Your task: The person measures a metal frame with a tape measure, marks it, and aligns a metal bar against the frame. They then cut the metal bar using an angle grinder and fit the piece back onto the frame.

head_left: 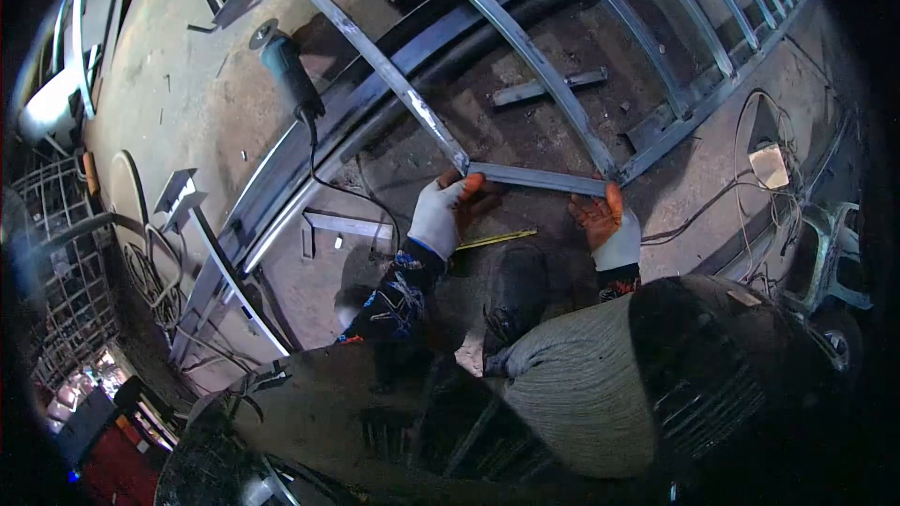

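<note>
A short grey metal bar (534, 178) spans the near ends of two long bars of a ladder-like metal frame (534, 56). My left hand (445, 211), in a white glove with orange fingers, is closed on the bar's left end, beside the end of the leftmost long bar. At the other end my right hand (607, 227), gloved alike, pinches the bar close to the frame's corner. Below the bar, a yellow measuring tape (497, 240) lies on the floor near my left hand.
An angle grinder (289, 73) rests on the floor at upper left, its cord trailing towards my left hand. Steel lengths (281, 178) lie left of the frame. Cables (764, 225) and a pale plastic chair (830, 258) are at right. A wire-mesh cage (61, 262) stands at far left.
</note>
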The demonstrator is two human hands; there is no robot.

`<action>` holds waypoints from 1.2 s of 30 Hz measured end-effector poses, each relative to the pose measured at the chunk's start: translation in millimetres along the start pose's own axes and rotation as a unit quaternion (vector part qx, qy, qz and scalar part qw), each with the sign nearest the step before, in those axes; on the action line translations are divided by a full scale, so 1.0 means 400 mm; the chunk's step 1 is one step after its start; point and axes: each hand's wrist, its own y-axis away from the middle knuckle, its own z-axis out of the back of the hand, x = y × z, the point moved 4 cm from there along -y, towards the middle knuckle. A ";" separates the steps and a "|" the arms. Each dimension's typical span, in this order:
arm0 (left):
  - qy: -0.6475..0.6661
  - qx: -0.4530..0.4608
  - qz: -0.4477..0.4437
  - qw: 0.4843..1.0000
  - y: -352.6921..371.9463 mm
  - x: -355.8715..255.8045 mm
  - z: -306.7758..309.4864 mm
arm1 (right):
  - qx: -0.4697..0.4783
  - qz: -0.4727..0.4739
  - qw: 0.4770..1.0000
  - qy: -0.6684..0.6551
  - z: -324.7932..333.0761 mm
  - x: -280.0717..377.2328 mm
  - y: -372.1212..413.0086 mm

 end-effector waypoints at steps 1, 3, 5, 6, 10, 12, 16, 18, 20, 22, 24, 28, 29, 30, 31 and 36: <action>0.000 0.001 0.000 1.000 0.003 -0.003 -0.009 | 0.000 0.001 1.000 0.000 -0.013 0.006 0.005; -0.016 -0.027 -0.005 0.999 0.015 -0.014 -0.021 | 0.009 0.003 1.000 0.008 -0.036 0.012 0.017; -0.021 -0.035 0.004 0.999 0.026 -0.021 -0.030 | 0.011 0.008 1.000 0.012 -0.025 0.004 0.011; -0.026 -0.043 0.010 0.999 0.027 -0.021 -0.030 | 0.014 0.013 1.000 0.016 -0.015 0.002 0.006; -0.065 -0.021 -0.022 0.997 0.005 -0.008 0.001 | -0.015 0.032 0.999 0.012 0.021 -0.009 -0.005; -0.057 -0.021 -0.029 0.998 0.018 -0.010 -0.028 | -0.010 0.001 0.999 -0.051 -0.022 -0.001 0.011; -0.021 -0.010 -0.016 1.000 0.011 -0.006 -0.018 | -0.014 -0.010 0.998 -0.062 -0.035 0.008 0.014; -0.020 -0.012 -0.013 1.000 0.017 -0.011 -0.028 | -0.002 -0.034 0.996 -0.081 -0.009 0.004 -0.013; -0.036 -0.021 -0.019 0.999 0.032 -0.018 -0.048 | 0.010 -0.061 0.993 -0.103 -0.004 -0.012 -0.018; -0.029 -0.020 -0.030 0.999 0.010 -0.003 -0.003 | -0.013 -0.026 0.997 -0.078 -0.007 -0.003 -0.004; -0.022 -0.020 -0.042 0.999 0.006 -0.007 0.007 | -0.029 -0.011 0.998 -0.051 -0.043 0.021 0.014; -0.026 0.012 -0.026 0.999 0.024 -0.015 -0.024 | -0.031 0.015 0.999 -0.015 -0.016 -0.011 -0.011; -0.043 0.010 -0.033 0.998 0.022 -0.012 -0.018 | -0.058 0.000 0.998 -0.015 -0.018 0.000 -0.002; -0.058 0.008 -0.040 0.997 0.020 -0.010 -0.014 | -0.053 -0.008 0.998 -0.018 -0.015 -0.001 -0.005; -0.044 0.029 -0.007 0.999 0.018 -0.005 -0.011 | -0.046 -0.014 0.999 -0.023 -0.009 0.004 -0.006; -0.070 -0.013 -0.009 0.997 0.028 -0.013 -0.021 | -0.059 0.023 0.998 0.017 0.093 -0.013 -0.057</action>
